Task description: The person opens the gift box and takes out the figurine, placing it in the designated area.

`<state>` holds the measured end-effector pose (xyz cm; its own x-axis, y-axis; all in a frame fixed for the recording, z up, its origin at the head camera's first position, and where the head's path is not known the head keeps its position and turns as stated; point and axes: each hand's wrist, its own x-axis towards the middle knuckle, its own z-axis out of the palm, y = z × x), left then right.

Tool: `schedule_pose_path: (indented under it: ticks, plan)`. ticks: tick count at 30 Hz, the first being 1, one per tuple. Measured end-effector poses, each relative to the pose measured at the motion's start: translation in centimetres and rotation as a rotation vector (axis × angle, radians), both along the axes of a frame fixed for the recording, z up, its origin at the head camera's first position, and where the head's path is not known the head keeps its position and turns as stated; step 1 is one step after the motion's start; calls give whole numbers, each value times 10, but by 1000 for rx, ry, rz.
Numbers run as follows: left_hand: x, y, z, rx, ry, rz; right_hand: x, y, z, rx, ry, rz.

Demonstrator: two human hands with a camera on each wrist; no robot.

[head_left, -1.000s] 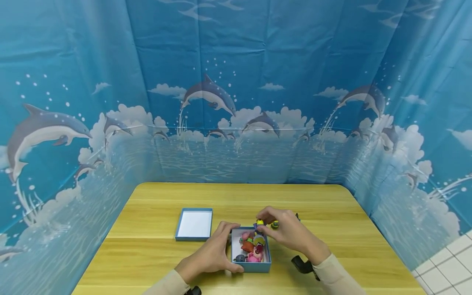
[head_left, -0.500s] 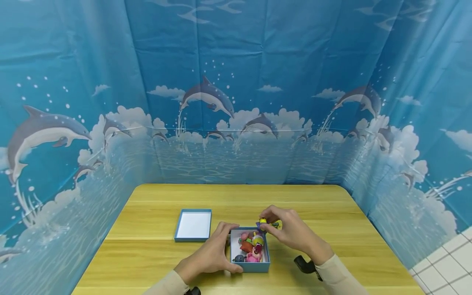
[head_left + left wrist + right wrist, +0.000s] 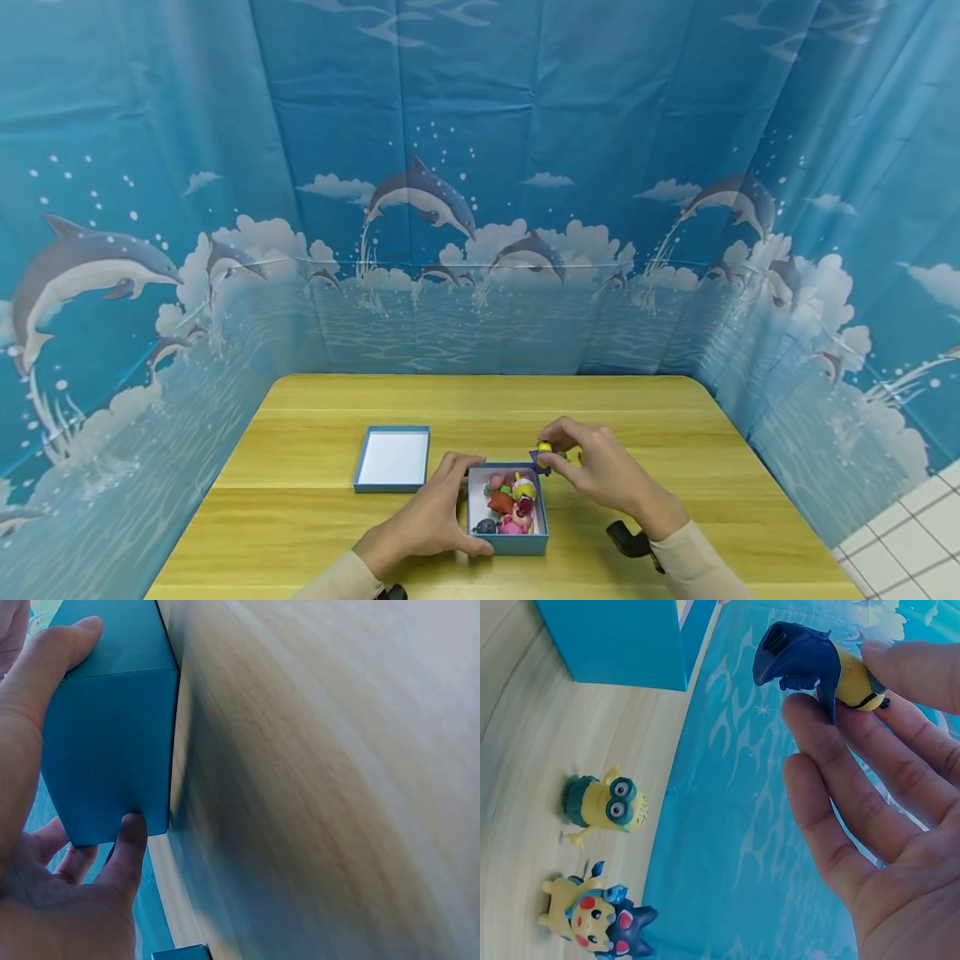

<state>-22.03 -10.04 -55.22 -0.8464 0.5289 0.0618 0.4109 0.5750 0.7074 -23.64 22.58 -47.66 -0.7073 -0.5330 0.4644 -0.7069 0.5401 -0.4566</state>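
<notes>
My left hand (image 3: 426, 517) grips a blue box (image 3: 512, 545) by its left side, thumb at the near corner and fingers at the far one. Several small toy figures (image 3: 502, 502) lie inside, among them pink, orange, yellow and grey ones. Just right of the box's far corner, my right hand (image 3: 600, 467) pinches a yellow minion figurine (image 3: 859, 681) with a dark blue lower part, clear of the table. Below that hand, the right wrist view shows a goggled minion figurine (image 3: 604, 802) and a Pikachu figurine (image 3: 592, 919) with a dark eared hood, both standing on the table.
A blue-rimmed box lid (image 3: 392, 457) lies with its white inside up, left of the box. The wooden table (image 3: 315, 417) has a blue dolphin-print curtain (image 3: 480, 325) behind it and at both sides.
My right hand has shifted slightly right, carrying the minion figurine from the box's far right corner to just outside it. The left hand keeps its hold on the box.
</notes>
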Motion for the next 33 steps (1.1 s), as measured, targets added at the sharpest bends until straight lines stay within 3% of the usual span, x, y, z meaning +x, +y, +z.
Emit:
schedule_pose_path:
  ticks: [33]
  plan:
    - [0, 0, -1, -15, -6, 4, 1, 44, -14, -3, 37, -127]
